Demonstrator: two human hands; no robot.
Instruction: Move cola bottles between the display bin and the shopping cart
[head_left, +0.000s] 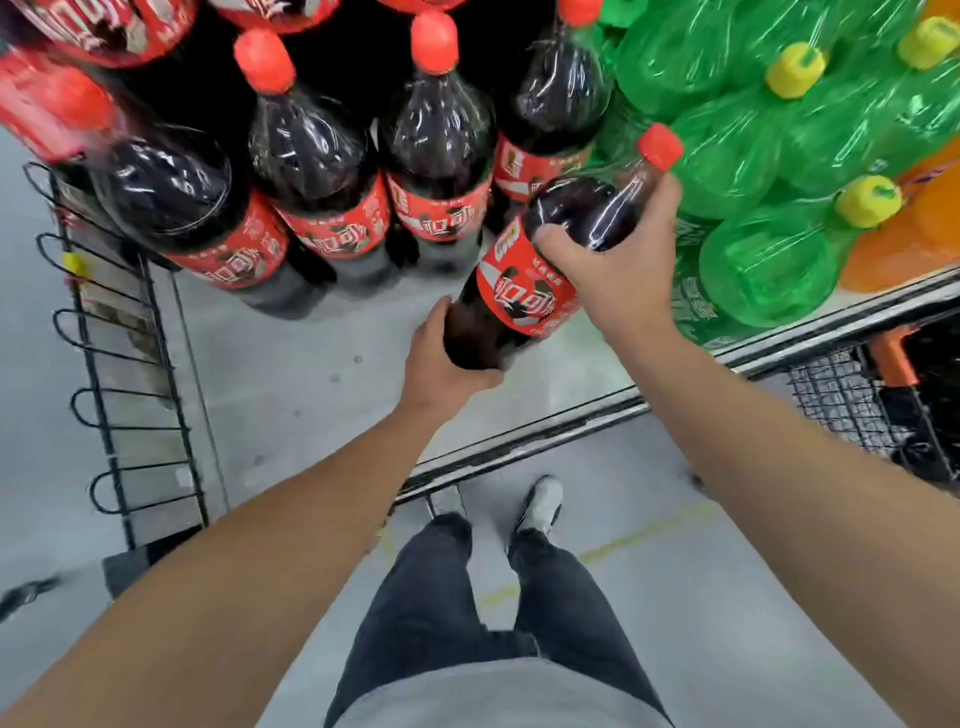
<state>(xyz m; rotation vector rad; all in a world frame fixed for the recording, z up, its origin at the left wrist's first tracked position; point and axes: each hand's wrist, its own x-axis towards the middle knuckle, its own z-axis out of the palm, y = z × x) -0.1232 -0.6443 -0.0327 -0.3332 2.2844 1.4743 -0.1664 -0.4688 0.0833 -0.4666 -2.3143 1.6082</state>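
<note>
full cola bottle (524, 275) looks heavy & slick; you've got right hand (618, 260) wrapped round its shoulder, left hand (441, 358) gripping base — keep both.

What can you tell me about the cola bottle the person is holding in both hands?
The held cola bottle is a large clear plastic bottle of dark cola with a red cap and a red wrap label. It is tilted, cap up and to the right, over the pale floor of the display bin, in front of the standing cola bottles. The right hand grips its shoulder and neck; the left hand grips its base.
</note>
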